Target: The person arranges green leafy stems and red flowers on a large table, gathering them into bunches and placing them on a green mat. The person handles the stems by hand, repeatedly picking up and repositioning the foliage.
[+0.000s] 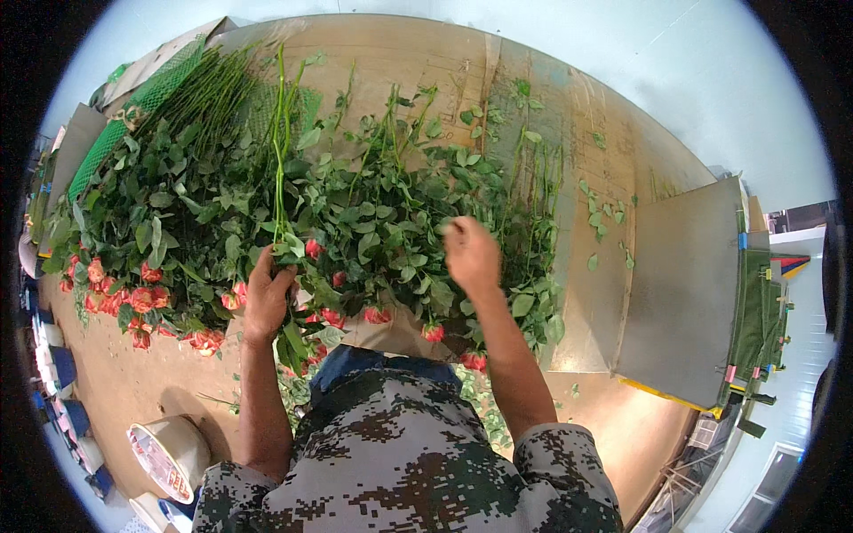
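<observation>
My left hand [267,298] is closed around rose stems [281,169], just above their flower heads. The bare green stems stretch straight away from me, and leaves hang below the hand. My right hand [472,256] hovers over the leafy roses [400,200] in the middle of the table, its fingers curled together and slightly blurred. Whether anything is pinched in it is hidden. Red-pink rose heads [377,315] line the table's near edge, several of them below and between my hands. At the left lies a thick pile of roses [169,191], heads toward me.
Green plastic netting [111,147] edges the left pile. Loose leaves [600,213] lie on the worn table [577,333] to the right. A grey upright panel [680,275] stands at the right end. On the floor at lower left is a white bucket [171,455]; leaf litter lies below the table.
</observation>
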Tool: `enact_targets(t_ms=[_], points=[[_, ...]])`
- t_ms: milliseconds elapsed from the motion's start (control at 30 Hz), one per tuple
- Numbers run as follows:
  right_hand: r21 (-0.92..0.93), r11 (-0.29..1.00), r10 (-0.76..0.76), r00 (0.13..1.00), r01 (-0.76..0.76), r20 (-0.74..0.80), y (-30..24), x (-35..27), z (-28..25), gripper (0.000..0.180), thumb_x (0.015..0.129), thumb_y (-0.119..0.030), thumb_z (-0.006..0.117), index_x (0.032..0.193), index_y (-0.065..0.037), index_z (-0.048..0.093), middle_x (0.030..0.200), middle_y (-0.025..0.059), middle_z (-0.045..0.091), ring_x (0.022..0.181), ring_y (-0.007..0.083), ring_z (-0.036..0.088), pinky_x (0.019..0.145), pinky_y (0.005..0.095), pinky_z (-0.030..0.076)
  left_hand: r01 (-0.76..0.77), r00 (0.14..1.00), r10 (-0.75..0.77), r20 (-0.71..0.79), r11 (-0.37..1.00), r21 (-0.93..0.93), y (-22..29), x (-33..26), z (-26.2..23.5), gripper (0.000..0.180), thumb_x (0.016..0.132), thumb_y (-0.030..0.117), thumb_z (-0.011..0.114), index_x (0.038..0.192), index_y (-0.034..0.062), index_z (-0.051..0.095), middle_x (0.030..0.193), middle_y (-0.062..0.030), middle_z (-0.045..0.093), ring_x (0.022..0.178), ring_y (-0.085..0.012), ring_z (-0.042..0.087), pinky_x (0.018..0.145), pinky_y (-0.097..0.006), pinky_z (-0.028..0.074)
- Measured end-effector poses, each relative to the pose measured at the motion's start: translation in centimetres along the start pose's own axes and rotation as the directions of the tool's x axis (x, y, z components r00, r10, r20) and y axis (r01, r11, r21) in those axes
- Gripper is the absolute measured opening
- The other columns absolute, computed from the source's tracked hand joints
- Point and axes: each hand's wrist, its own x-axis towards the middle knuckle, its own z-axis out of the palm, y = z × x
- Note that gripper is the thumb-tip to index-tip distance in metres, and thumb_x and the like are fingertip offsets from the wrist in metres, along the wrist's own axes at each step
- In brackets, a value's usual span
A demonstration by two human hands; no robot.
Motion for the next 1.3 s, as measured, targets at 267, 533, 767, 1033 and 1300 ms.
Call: enact_targets(t_ms=[267, 533, 767, 1033, 1300], points=[[-0.136, 0.991, 0.016, 0.995, -0.003, 0.098, -0.4, 0.0, 7.4, 0.03, 0.094, -0.03, 0.053, 0.106, -0.003, 0.058, 0.075, 0.0182, 0.059, 0.065, 0.0332, 0.059, 0.055, 0.0493, 0.044, -0.021, 0.998, 0.022, -0.054, 1.0, 0.018, 0.5, -1.0, -0.4, 0.027, 0.089, 0.007, 0.049, 0.116, 0.0038, 0.053, 0.075, 0.0017, 0.051, 0.059, -0.006, 0.044, 0.052, -0.023, 0.034], [0.057, 0.993, 0.108, 0.987, -0.101, -0.118, 2.9, -2.5, 6.1, 0.045, 0.096, -0.039, 0.048, 0.122, -0.002, 0.051, 0.092, 0.0202, 0.06, 0.069, 0.0317, 0.059, 0.055, 0.0486, 0.044, 0.028, 0.999, -0.029, -0.019, 0.998, -0.047, -1.3, -0.3, -0.3, 0.02, 0.088, 0.005, 0.048, 0.108, 0.0047, 0.053, 0.072, 0.0007, 0.051, 0.058, -0.007, 0.044, 0.051, -0.023, 0.035], [0.288, 0.946, 0.189, 0.976, -0.152, -0.108, 3.9, -3.6, 3.8, 0.037, 0.1, -0.034, 0.04, 0.111, -0.002, 0.053, 0.08, 0.0045, 0.05, 0.065, 0.0215, 0.042, 0.06, 0.0431, 0.033, -0.063, 0.997, 0.061, 0.056, 0.997, 0.041, 0.2, 0.4, 1.4, 0.025, 0.087, 0.006, 0.048, 0.112, 0.0046, 0.052, 0.073, 0.0022, 0.048, 0.06, -0.0068, 0.041, 0.052, -0.023, 0.033], [0.636, 0.714, 0.429, 0.901, -0.293, -0.066, 0.8, -2.8, 1.9, 0.028, 0.099, -0.03, 0.046, 0.108, -0.006, 0.056, 0.069, 0.0014, 0.044, 0.057, 0.0135, 0.035, 0.055, 0.0383, 0.028, -0.118, 0.972, 0.097, 0.214, 0.989, 0.089, 0.3, 2.4, 3.9, 0.033, 0.088, 0.005, 0.051, 0.12, -0.0018, 0.05, 0.096, -0.0038, 0.058, 0.084, -0.0105, 0.05, 0.072, -0.024, 0.043], [0.289, 0.902, 0.385, 0.901, -0.321, -0.199, 4.3, -4.1, 3.1, 0.031, 0.101, -0.028, 0.038, 0.111, -0.004, 0.054, 0.077, 0.0077, 0.049, 0.063, 0.0228, 0.043, 0.059, 0.0425, 0.035, -0.175, 0.943, 0.141, 0.3, 0.98, 0.09, 0.8, 2.7, 7.0, 0.026, 0.089, 0.004, 0.05, 0.114, -0.0013, 0.051, 0.085, -0.004, 0.06, 0.073, -0.01, 0.05, 0.065, -0.026, 0.042]])
